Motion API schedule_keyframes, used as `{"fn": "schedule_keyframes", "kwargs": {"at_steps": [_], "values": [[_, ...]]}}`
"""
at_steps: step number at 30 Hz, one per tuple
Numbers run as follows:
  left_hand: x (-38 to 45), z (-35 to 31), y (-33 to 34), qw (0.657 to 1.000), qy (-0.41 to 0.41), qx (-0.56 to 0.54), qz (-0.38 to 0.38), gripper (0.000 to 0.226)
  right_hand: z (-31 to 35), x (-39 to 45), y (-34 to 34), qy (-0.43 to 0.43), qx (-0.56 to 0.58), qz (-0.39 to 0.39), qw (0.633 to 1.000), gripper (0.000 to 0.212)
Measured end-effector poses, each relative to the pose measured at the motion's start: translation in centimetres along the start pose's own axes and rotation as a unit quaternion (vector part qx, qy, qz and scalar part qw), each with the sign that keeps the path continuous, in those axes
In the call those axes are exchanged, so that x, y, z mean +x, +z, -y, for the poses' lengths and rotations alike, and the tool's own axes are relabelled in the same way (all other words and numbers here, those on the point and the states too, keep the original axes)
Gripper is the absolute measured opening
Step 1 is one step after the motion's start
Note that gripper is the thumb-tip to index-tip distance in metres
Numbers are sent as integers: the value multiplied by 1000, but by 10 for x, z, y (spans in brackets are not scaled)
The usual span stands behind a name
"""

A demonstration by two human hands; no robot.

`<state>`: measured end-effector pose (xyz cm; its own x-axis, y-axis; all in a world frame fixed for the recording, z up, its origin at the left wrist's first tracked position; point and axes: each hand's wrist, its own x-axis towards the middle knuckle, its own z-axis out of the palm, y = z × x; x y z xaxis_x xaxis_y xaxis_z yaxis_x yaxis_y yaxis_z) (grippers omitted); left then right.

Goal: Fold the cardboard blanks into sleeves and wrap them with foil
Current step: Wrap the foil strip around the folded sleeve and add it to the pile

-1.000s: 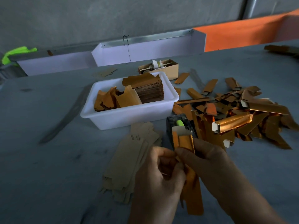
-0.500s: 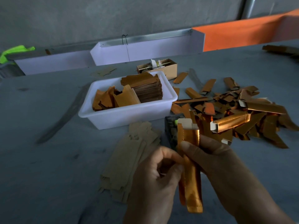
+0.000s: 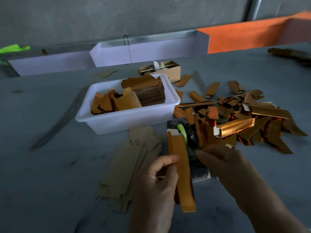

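Note:
My left hand [image 3: 158, 179] grips a long orange foil-wrapped cardboard sleeve [image 3: 181, 167], held upright with its white open end at the top. My right hand [image 3: 223, 163] hovers just right of the sleeve, apart from it, fingers extended toward the black tape dispenser [image 3: 186, 132] with a green roll. A fan of plain brown cardboard blanks [image 3: 127, 167] lies flat on the grey table to the left of my hands. A pile of finished foil sleeves [image 3: 235, 115] spreads out to the right.
A white plastic tub [image 3: 127, 116] holds stacked foil sheets and loose orange pieces behind the blanks. A small brown cardboard box [image 3: 161, 69] sits behind it. White trays [image 3: 151, 49] and an orange panel [image 3: 244, 37] line the table's far edge.
My right hand has let go of the sleeve and moved right, toward the tape dispenser. My left hand alone now holds the sleeve, which has shifted slightly left.

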<state>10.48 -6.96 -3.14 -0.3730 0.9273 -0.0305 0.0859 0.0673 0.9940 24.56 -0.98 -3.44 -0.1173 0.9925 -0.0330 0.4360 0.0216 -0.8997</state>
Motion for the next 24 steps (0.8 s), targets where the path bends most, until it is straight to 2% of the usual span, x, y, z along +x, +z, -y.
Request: {"fn": "schedule_keyframes", "kwargs": {"at_steps": [9, 16, 20, 22, 24], "values": [[-3, 13, 15, 999, 2, 40, 1, 30, 2, 5, 9, -4, -59, -4, 998, 13], [-3, 16, 15, 999, -4, 32, -11, 32, -1, 6, 12, 43, 43, 11, 998, 12], [-3, 17, 16, 999, -31, 15, -11, 30, -3, 1, 19, 51, 176, -41, 982, 8], [-2, 19, 15, 999, -50, -9, -11, 32, 2, -1, 17, 52, 263, -48, 962, 15], [-1, 19, 14, 998, -55, -33, -14, 35, 6, -3, 11, 38, 226, -61, 972, 11]]}}
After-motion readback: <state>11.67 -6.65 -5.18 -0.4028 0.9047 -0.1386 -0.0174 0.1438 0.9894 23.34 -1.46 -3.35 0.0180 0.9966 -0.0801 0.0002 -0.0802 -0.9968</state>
